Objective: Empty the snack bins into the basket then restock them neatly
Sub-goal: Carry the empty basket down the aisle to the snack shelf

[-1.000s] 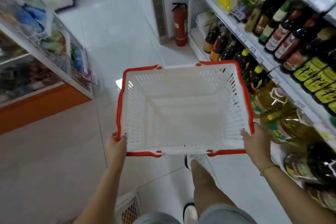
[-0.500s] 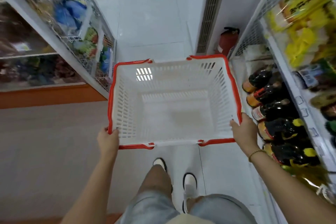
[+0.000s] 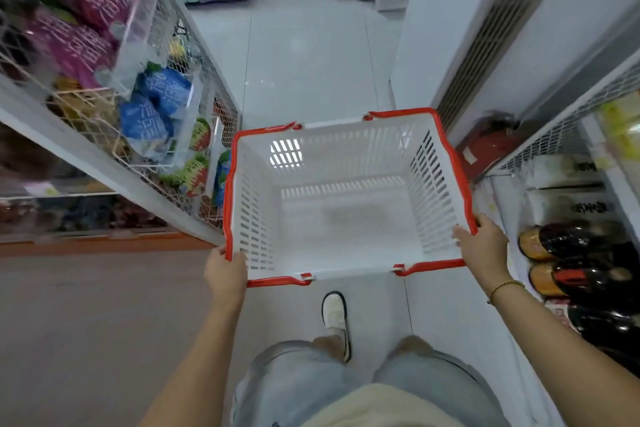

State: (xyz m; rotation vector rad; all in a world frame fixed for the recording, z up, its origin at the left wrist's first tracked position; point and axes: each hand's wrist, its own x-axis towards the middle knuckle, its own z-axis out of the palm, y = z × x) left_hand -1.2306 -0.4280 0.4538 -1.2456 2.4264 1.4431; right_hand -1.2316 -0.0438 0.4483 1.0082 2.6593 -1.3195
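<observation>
Shop aisle: basket [image 3: 346, 152] near corners are clamped in curled fingers of left hand [image 3: 225, 272] and right hand [image 3: 483, 246]; snack bins [image 3: 162, 114] lie leftward.

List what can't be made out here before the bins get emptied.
Head view only.
1. Snack bins: motion blur and wire mesh leave the packet print unreadable; the left edge cuts some off.
2. Left hand: its fingers are hidden under the basket corner it grips.
3. Bottles: labels blurred; the right edge cuts them off.
</observation>
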